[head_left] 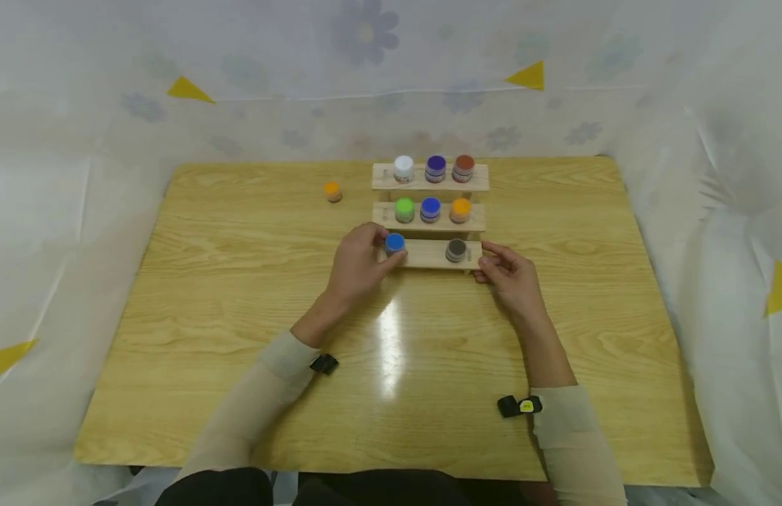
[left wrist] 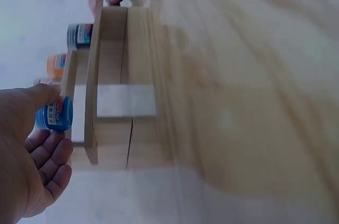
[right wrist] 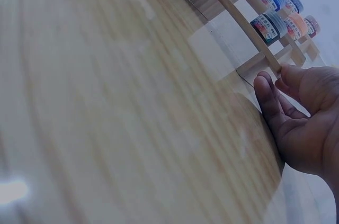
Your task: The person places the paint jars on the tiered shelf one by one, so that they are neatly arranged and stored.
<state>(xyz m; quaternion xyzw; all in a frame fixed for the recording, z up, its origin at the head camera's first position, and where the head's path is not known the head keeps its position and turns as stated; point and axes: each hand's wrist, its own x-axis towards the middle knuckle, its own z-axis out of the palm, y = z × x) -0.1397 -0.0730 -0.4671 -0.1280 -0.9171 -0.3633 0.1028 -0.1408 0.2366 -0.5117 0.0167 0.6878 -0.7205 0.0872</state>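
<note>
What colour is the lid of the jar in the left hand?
Blue: the jar held by the left hand; the head view shows it best.

The jar labels [left wrist: 55, 113] are blurring beyond reading, the left hand [left wrist: 26, 155] is running off the frame's edge.

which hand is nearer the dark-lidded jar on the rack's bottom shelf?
Right. The right hand rests at the rack's right end, just beside the dark-lidded jar. The left hand is at the opposite end, holding the blue-lidded jar.
</note>
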